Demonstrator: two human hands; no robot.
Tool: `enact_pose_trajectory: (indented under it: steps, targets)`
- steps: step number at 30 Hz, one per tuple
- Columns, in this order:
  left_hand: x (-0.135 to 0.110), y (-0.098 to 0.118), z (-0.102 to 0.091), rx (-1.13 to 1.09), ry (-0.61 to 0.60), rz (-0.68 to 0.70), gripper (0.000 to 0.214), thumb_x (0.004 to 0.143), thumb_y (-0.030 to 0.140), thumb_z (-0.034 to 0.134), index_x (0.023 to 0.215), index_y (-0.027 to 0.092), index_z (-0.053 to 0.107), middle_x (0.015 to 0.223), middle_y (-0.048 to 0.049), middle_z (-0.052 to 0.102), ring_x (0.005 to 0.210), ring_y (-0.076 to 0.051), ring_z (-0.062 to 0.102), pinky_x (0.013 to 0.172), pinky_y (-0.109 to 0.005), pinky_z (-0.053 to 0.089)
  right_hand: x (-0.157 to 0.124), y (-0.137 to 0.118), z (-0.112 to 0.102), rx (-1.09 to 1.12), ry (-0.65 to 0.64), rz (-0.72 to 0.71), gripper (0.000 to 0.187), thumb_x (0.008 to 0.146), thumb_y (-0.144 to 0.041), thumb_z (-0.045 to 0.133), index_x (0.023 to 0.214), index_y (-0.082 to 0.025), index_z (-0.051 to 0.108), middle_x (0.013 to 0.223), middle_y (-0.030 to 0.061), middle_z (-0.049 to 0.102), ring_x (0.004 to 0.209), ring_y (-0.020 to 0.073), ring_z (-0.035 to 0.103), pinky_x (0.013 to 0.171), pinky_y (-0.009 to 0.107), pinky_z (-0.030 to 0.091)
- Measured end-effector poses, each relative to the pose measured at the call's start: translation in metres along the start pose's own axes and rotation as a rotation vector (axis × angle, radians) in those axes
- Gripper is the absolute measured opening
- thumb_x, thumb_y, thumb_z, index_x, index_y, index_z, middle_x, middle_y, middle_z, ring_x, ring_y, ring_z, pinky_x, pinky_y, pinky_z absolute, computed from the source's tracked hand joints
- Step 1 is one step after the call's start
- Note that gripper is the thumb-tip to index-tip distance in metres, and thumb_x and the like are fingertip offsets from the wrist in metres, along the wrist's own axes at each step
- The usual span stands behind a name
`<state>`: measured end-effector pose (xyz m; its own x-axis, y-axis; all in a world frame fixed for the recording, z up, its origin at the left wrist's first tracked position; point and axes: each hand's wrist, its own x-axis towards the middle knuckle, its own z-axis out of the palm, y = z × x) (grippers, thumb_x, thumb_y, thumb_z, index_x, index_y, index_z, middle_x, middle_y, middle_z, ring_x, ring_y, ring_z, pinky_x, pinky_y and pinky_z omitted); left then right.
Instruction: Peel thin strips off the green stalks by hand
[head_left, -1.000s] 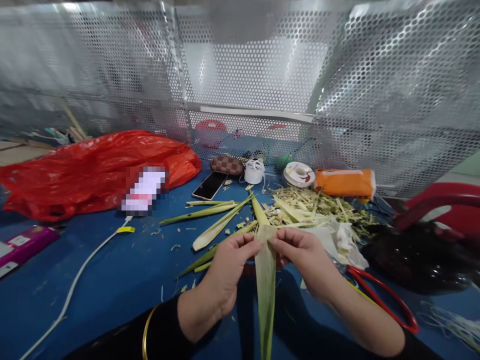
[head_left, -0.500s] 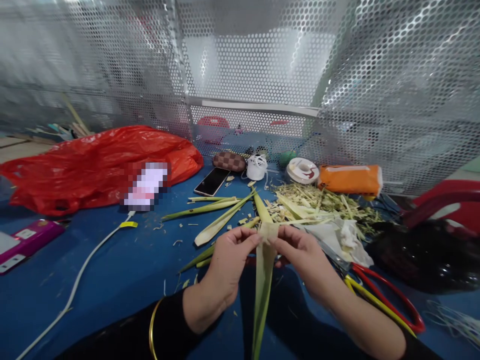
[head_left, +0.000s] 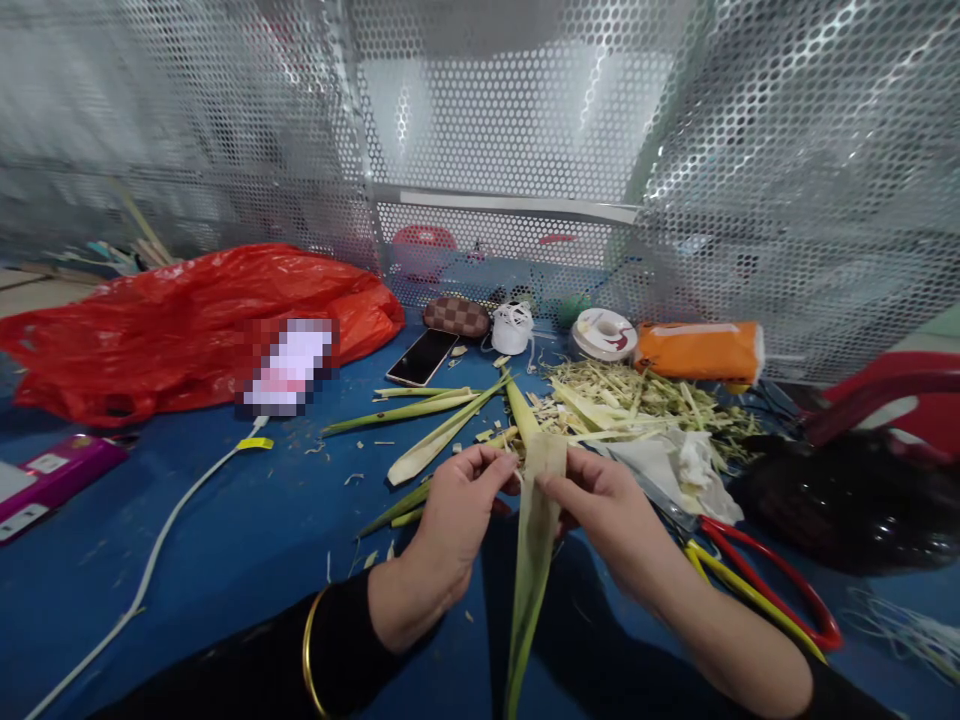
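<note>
A long pale green leaf [head_left: 536, 530] hangs toward me, its wide cut end up between my hands and its narrow end pointing down. My right hand [head_left: 600, 500] pinches its right edge near the top, thumb in front. On the other side, my left hand [head_left: 457, 520] is closed in a pinch beside the left edge, with a thin pale sliver [head_left: 516, 462] at its fingertips. Just behind, another leaf [head_left: 520, 408] points away from me. Several cut leaves [head_left: 439, 445] lie to the left of my hands.
Shredded leaf scraps [head_left: 660, 400] are heaped at the right, with scissors [head_left: 780, 580] with red and yellow handles nearer me. A black plastic bag [head_left: 847, 510] lies farther right. Behind are a dark phone [head_left: 424, 357], a ribbon roll [head_left: 604, 333] and an orange pack [head_left: 699, 352].
My left fingertips have moved off the leaf's face to its left edge, and the sliver now shows. The leaf's top has opened flatter and shifted slightly right with my right hand.
</note>
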<state>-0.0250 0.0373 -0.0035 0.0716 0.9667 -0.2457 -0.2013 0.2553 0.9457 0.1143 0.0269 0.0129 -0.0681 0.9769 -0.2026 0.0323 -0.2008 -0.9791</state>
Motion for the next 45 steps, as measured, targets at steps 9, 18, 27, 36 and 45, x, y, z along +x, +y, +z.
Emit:
enact_pose_trajectory:
  steps: [9, 18, 27, 36, 45]
  targets:
    - [-0.003, 0.004, 0.003, -0.013, 0.011, -0.028, 0.016, 0.079, 0.030, 0.061, 0.071, 0.016, 0.056, 0.067, 0.0003, 0.059, 0.066, -0.011, 0.055, 0.056, -0.020, 0.041, 0.001, -0.010, -0.013, -0.002, 0.125, -0.078, 0.020, 0.068, -0.035, 0.067, 0.075, -0.016, 0.065, 0.063, 0.0011, 0.065, 0.051, 0.0111, 0.056, 0.047, 0.022, 0.048]
    - [-0.003, 0.000, 0.002, -0.005, 0.022, -0.041, 0.015, 0.079, 0.030, 0.059, 0.071, 0.017, 0.054, 0.067, 0.0004, 0.057, 0.065, -0.011, 0.055, 0.055, -0.019, 0.041, 0.001, -0.032, -0.046, 0.009, 0.369, -0.284, 0.019, 0.068, -0.033, 0.073, 0.079, -0.017, 0.070, 0.069, 0.0019, 0.068, 0.055, 0.0140, 0.059, 0.048, 0.024, 0.049]
    - [0.002, -0.002, -0.002, 0.037, 0.091, -0.034, 0.021, 0.075, 0.034, 0.063, 0.068, 0.017, 0.054, 0.060, 0.0028, 0.054, 0.053, -0.008, 0.048, 0.048, -0.018, 0.036, -0.022, -0.075, -0.085, 0.020, 0.685, -0.553, 0.007, 0.069, -0.021, 0.074, 0.072, -0.016, 0.071, 0.058, -0.0025, 0.058, 0.046, 0.0068, 0.045, 0.042, 0.020, 0.033]
    - [0.000, 0.005, 0.002, -0.049, -0.215, -0.035, 0.034, 0.066, 0.029, 0.079, 0.092, 0.013, 0.066, 0.087, -0.0093, 0.071, 0.070, -0.014, 0.064, 0.063, -0.023, 0.047, -0.017, -0.056, -0.058, -0.125, 0.003, -0.165, 0.024, 0.071, -0.038, 0.071, 0.069, -0.016, 0.063, 0.055, -0.0020, 0.058, 0.042, 0.0077, 0.046, 0.041, 0.020, 0.036]
    - [-0.015, 0.009, 0.006, 0.067, -0.404, 0.039, 0.025, 0.070, 0.034, 0.076, 0.086, 0.015, 0.074, 0.081, -0.0070, 0.072, 0.077, -0.019, 0.063, 0.073, -0.028, 0.047, -0.007, -0.022, -0.017, -0.185, -0.041, -0.190, 0.015, 0.073, -0.031, 0.064, 0.071, -0.020, 0.056, 0.054, -0.0056, 0.054, 0.043, 0.0082, 0.046, 0.043, 0.021, 0.039]
